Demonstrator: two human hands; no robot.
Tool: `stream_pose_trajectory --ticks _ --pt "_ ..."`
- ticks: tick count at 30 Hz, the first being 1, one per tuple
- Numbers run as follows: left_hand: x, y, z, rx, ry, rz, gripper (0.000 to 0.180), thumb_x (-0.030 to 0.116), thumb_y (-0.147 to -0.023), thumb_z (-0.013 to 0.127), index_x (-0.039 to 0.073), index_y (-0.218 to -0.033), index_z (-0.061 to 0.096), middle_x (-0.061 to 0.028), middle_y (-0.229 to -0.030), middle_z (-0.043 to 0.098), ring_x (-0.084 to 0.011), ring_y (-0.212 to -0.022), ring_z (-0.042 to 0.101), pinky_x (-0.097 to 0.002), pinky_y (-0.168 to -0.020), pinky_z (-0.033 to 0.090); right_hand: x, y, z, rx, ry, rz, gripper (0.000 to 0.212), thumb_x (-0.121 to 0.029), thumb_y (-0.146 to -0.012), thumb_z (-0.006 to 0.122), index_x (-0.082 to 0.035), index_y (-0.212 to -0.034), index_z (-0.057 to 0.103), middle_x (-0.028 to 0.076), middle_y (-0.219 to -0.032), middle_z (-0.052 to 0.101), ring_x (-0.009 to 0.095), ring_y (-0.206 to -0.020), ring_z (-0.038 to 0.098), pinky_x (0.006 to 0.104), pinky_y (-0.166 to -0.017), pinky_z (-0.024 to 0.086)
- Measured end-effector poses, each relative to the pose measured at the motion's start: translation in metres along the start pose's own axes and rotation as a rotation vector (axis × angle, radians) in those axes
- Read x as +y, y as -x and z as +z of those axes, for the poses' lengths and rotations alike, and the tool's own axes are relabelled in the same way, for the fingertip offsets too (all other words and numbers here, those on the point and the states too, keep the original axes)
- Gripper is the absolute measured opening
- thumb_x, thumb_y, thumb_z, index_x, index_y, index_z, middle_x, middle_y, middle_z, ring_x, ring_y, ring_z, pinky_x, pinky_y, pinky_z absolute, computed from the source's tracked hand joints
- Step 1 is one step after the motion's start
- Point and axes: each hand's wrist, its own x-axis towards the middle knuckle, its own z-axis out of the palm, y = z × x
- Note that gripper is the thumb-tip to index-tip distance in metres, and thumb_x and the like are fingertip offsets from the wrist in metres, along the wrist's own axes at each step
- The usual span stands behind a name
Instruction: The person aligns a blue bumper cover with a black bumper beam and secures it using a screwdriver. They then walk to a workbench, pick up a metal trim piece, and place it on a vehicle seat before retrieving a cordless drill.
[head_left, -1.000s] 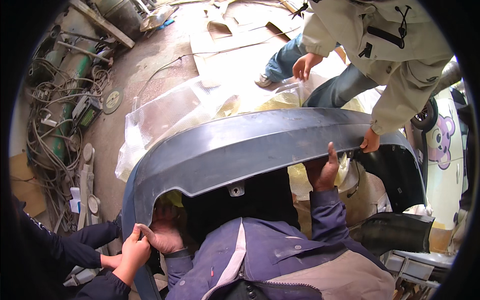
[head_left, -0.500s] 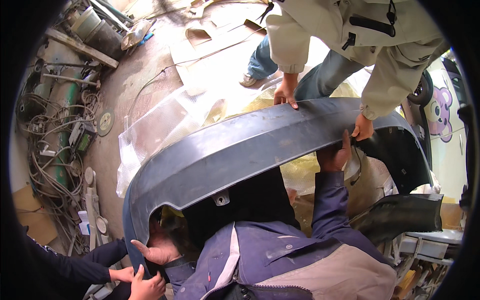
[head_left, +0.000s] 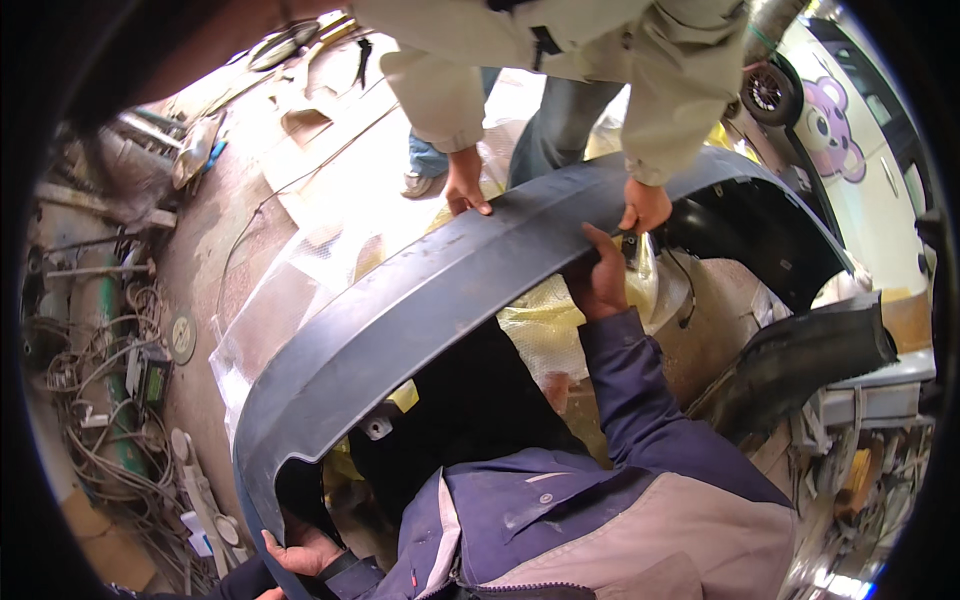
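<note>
A long grey car bumper is held up in front of me, curving from the lower left to the far right. My left hand is on its near left end, thumb on the outside and the other fingers partly hidden behind the edge. Around the inner edge, right of the middle, my right hand grips from below. Across from me a person in a beige jacket has one hand on the bumper's far edge and the other hand on the inner edge, close to mine.
Bubble wrap and cardboard lie on the floor beyond the bumper. Tangled hoses and a green cylinder are at left. A black curved plastic part lies at right, near a light-coloured vehicle. A dark sleeve shows at lower left.
In the view, the bumper and the person across have shifted left. My left hand, spread before, has closed on the bumper's end. The dark-sleeved person's hands have mostly left the picture.
</note>
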Motion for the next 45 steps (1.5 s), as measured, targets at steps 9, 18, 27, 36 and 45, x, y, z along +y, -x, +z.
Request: stream_pose_trajectory --ticks 9,18,27,36,45 --pt "0.002 -0.036 0.033 0.020 -0.202 0.308 0.049 0.020 -0.101 0.064 -0.012 -0.137 0.061 -0.0239 -0.133 0.069 -0.0363 -0.123 0.068 -0.0446 -0.112 0.055 0.009 -0.025 0.008 -0.039 0.111 0.037 0.029 -0.024 -0.101 0.069 -0.003 -0.121 0.070 0.008 -0.115 0.072 0.023 -0.100 0.072 0.0389 -0.088 0.063" --pt "0.005 -0.115 0.089 -0.058 -0.272 0.180 0.047 0.020 -0.104 0.055 -0.012 -0.137 0.061 -0.0235 -0.137 0.067 -0.0367 -0.125 0.066 -0.0469 -0.114 0.056 0.025 -0.047 0.026 -0.248 0.233 0.027 0.055 -0.053 -0.108 0.063 -0.004 -0.134 0.066 0.007 -0.116 0.072 0.019 -0.105 0.072 0.0374 -0.091 0.061" --pt "-0.007 -0.228 0.154 -0.057 -0.431 0.188 0.039 0.018 -0.103 0.056 -0.014 -0.124 0.063 -0.0226 -0.121 0.069 -0.0352 -0.111 0.071 -0.0460 -0.100 0.065 0.099 -0.021 -0.094 0.110 0.566 0.388 0.058 -0.052 -0.108 0.059 -0.002 -0.138 0.061 0.015 -0.119 0.074 0.027 -0.095 0.073 0.0398 -0.085 0.060" --pt "-0.041 -0.351 0.228 -0.088 -0.573 0.101 0.030 0.017 -0.099 0.055 -0.008 -0.109 0.066 -0.0195 -0.111 0.074 -0.0348 -0.097 0.075 -0.0476 -0.089 0.066 0.160 -0.022 -0.203 0.330 0.608 0.546 0.051 -0.047 -0.106 0.064 -0.001 -0.130 0.066 0.010 -0.102 0.074 0.021 -0.081 0.068 0.0366 -0.074 0.054" --pt "-0.094 -0.362 0.303 -0.330 -1.156 0.600 0.022 0.018 -0.085 0.074 0.002 -0.095 0.063 -0.0179 -0.092 0.066 -0.0382 -0.084 0.072 -0.0544 -0.072 0.058 0.196 -0.095 -0.256 -0.347 1.819 0.129 0.050 -0.043 -0.106 0.063 0.004 -0.122 0.072 0.013 -0.100 0.078 0.027 -0.098 0.072 0.0442 -0.085 0.057"
